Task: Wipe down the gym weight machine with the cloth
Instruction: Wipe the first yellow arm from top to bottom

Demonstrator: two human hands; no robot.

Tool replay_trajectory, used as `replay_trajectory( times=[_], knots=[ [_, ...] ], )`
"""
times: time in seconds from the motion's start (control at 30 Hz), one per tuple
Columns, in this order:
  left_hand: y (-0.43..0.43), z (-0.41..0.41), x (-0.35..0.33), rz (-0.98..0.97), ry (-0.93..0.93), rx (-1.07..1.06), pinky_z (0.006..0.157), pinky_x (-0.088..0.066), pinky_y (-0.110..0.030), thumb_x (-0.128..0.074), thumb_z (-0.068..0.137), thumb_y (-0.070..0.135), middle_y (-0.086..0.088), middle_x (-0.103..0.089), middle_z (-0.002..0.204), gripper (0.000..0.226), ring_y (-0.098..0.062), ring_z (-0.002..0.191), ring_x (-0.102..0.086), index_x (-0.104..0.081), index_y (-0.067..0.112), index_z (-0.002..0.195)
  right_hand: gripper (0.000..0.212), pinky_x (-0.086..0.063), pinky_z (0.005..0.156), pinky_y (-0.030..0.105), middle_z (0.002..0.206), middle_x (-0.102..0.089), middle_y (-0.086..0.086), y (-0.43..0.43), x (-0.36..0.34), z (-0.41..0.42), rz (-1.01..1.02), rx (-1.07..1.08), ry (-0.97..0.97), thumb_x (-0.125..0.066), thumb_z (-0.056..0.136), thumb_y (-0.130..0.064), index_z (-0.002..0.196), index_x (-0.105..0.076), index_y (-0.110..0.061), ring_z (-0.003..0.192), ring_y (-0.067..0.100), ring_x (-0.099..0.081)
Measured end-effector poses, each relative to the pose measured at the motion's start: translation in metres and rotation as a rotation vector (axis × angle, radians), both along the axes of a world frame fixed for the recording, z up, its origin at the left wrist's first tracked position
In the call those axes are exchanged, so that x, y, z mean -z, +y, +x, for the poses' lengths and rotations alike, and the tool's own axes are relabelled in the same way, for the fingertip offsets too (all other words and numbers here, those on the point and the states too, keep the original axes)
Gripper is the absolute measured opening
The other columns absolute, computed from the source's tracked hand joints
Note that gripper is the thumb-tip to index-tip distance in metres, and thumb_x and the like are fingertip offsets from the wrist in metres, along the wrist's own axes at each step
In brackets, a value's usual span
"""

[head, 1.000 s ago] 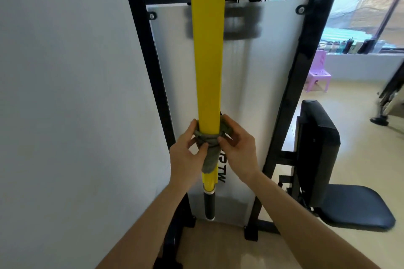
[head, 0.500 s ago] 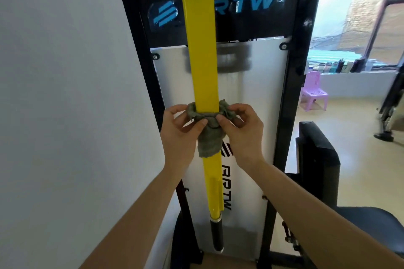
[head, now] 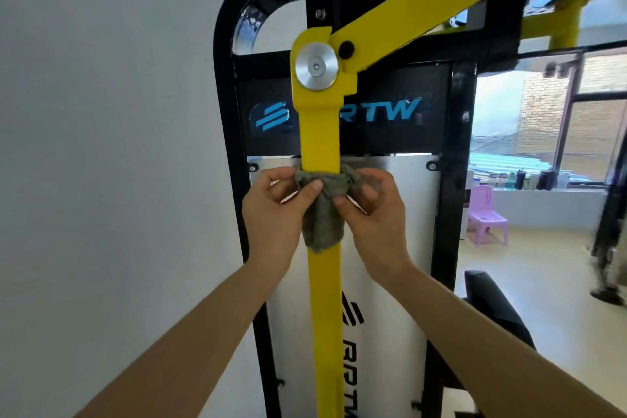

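White wall on the left, window right; both hands, left hand point(head: 271, 214) and right hand point(head: 373, 214), pinch the cloth point(head: 322, 210) wrapped round the yellow bar point(head: 322, 139). Loose grip could let it slip off.

Pale floor point(head: 543, 261), purple plastic chair point(head: 487, 214) standing on it near the window wall, black machine frame point(head: 448, 214) beside

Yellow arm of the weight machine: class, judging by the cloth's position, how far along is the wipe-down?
In hand: left hand and right hand pinch the grey cloth wrapped round the yellow arm just below its pivot. Nothing proves the arm below is wiped. Left, by the look: pivot, angled bar, black frame.
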State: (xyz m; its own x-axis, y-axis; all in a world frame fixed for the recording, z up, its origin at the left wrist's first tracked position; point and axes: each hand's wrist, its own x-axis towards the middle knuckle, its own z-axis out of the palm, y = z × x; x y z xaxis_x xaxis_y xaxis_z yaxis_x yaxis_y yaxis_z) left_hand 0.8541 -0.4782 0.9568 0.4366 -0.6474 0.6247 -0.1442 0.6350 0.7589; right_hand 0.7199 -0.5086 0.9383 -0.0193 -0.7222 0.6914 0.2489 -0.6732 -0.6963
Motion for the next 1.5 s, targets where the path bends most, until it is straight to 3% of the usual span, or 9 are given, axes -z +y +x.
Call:
replay_trajectory(
  times=[0.3,0.43,0.6,0.77,0.9,1.03,1.33,1.43,1.5],
  knots=[
    [-0.005,0.001,-0.060,-0.092,0.032,0.055,0.080,-0.057,-0.019,-0.080,0.084,0.010,0.002,-0.077,0.098,0.027,-0.009,0.094,-0.074,-0.067,0.012,0.108,0.035,-0.058,0.085,0.025,0.112,-0.073,0.005,-0.001,-0.068,0.008,-0.058,-0.001,-0.099,-0.067,0.090,0.004,0.123,-0.060,-0.005,0.104,0.014,-0.071],
    [-0.009,0.002,-0.075,-0.096,0.024,0.066,0.086,-0.060,-0.030,-0.079,0.086,0.017,0.000,-0.078,0.101,0.029,-0.011,0.095,-0.075,-0.065,0.015,0.112,0.035,-0.059,0.088,0.030,0.109,-0.073,0.005,-0.005,-0.080,0.012,-0.051,0.003,-0.152,-0.069,0.089,0.004,0.122,-0.061,-0.003,0.102,0.014,-0.071],
    [-0.009,0.000,-0.053,-0.049,-0.063,0.054,0.091,-0.059,-0.031,-0.078,0.088,0.019,0.004,-0.076,0.111,0.035,-0.007,0.102,-0.072,-0.060,0.022,0.117,0.043,-0.054,0.096,0.026,0.121,-0.069,0.005,-0.005,-0.057,0.011,-0.091,0.006,-0.041,-0.068,0.089,0.004,0.129,-0.054,-0.004,0.113,0.011,-0.067],
    [-0.006,0.006,-0.024,-0.003,-0.142,0.026,0.092,-0.060,-0.037,-0.077,0.089,0.016,-0.001,-0.075,0.116,0.038,-0.010,0.105,-0.072,-0.063,0.009,0.123,0.050,-0.052,0.097,0.022,0.127,-0.065,0.004,-0.010,-0.025,0.002,-0.127,0.020,0.096,-0.065,0.092,0.004,0.139,-0.049,0.000,0.120,0.010,-0.063],
    [-0.005,0.006,0.011,0.029,-0.205,-0.049,0.095,-0.059,-0.041,-0.076,0.090,0.019,0.000,-0.074,0.118,0.040,-0.013,0.107,-0.071,-0.066,0.009,0.127,0.056,-0.050,0.099,0.021,0.134,-0.061,0.000,-0.011,0.009,-0.008,-0.118,0.019,0.229,-0.066,0.092,0.004,0.143,-0.047,-0.009,0.124,0.006,-0.060],
    [-0.003,0.007,0.051,0.088,-0.270,-0.112,0.094,-0.059,-0.044,-0.077,0.090,0.022,0.001,-0.074,0.115,0.037,-0.015,0.105,-0.072,-0.068,0.011,0.124,0.062,-0.052,0.102,0.030,0.140,-0.059,0.001,-0.011,0.050,-0.017,-0.058,-0.002,0.317,-0.069,0.090,-0.002,0.147,-0.045,-0.008,0.128,0.011,-0.058],
    [0.016,-0.009,0.139,0.258,-0.395,-0.258,0.084,-0.056,-0.014,-0.076,0.090,0.020,0.002,-0.074,0.105,0.034,-0.008,0.094,-0.070,-0.068,0.006,0.120,0.061,-0.051,0.101,0.024,0.140,-0.060,0.005,-0.004,0.148,-0.021,0.152,-0.049,0.308,-0.071,0.087,0.003,0.144,-0.051,-0.006,0.128,0.010,-0.057],
    [0.022,-0.014,0.165,0.341,-0.416,-0.308,0.077,-0.051,-0.005,-0.077,0.088,0.020,0.008,-0.070,0.097,0.031,0.004,0.085,-0.065,-0.069,0.006,0.115,0.057,-0.050,0.098,0.018,0.136,-0.063,0.006,-0.001,0.183,-0.020,0.223,-0.046,0.309,-0.070,0.086,0.005,0.140,-0.056,-0.007,0.126,0.011,-0.059],
    [0.025,-0.016,0.185,0.409,-0.443,-0.329,0.074,-0.048,-0.003,-0.077,0.088,0.021,0.013,-0.067,0.091,0.028,0.009,0.079,-0.063,-0.069,0.009,0.111,0.055,-0.051,0.100,0.022,0.133,-0.065,0.003,0.001,0.210,-0.020,0.292,-0.045,0.324,-0.071,0.086,0.003,0.138,-0.058,-0.011,0.123,0.010,-0.061]
  ],
)
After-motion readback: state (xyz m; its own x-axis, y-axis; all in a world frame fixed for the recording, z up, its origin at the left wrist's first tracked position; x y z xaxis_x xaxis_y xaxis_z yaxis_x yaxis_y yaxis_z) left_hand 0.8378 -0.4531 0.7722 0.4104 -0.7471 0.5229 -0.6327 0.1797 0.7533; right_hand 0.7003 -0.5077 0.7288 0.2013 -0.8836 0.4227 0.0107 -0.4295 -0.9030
